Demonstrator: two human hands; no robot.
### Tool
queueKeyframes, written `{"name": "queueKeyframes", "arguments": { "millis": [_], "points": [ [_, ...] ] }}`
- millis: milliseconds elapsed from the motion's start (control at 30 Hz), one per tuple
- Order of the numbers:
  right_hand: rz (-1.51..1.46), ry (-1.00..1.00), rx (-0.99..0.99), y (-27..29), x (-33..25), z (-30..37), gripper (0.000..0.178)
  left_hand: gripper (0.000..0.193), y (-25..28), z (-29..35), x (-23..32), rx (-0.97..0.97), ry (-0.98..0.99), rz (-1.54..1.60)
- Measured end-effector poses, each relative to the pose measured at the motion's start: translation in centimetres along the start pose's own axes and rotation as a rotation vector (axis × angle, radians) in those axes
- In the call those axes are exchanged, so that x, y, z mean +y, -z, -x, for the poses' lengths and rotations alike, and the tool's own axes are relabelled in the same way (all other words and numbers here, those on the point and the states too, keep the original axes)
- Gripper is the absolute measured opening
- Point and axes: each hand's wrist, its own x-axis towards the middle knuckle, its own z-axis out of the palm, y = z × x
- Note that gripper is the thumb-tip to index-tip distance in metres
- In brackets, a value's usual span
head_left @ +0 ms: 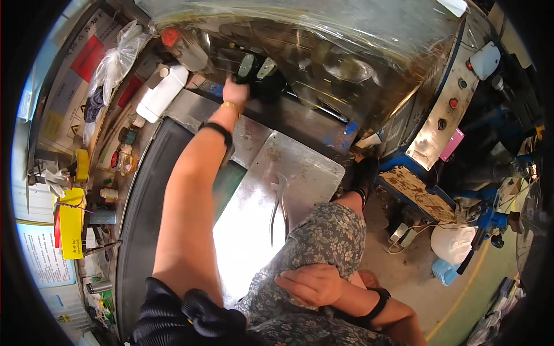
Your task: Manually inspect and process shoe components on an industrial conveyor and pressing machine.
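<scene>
Stretched out to the far side of the bench, my left hand [235, 92] has its fingers closed at the near end of a dark object with a rounded grey-green top [247, 65]. Its fingertips are partly hidden. Close beside stands a matching dark piece with a grey-green top [266, 68]; I cannot make out their exact kind. On my lap rests my right hand [311, 285], holding nothing, its fingers lying loosely on the flowered cloth [329, 233]. Between my arms, long curved-handled pliers [279, 210] lie on a shiny metal plate [311, 164], touched by neither hand.
Clear plastic sheeting [346, 34] hangs over the machine ahead. A control panel [444, 109] with buttons stands at right. On the left, a white jug [163, 92] and small bottles line a shelf beside a black belt [150, 190]. A white container [454, 242] sits on the floor.
</scene>
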Motion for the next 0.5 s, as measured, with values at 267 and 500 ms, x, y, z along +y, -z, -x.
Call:
{"name": "queueKeyframes", "arguments": {
  "millis": [267, 500],
  "points": [
    [-0.102, 0.037, 0.109, -0.7, 0.1, 1.4, 0.036, 0.019, 12.3, 28.4, -2.8, -0.552, -0.118, 0.542],
    [-0.045, -0.008, 0.261, -0.7, -1.7, 1.9, 0.018, 0.027, 15.7, 46.0, 1.0, -0.453, -0.011, 0.865]
  ]
}}
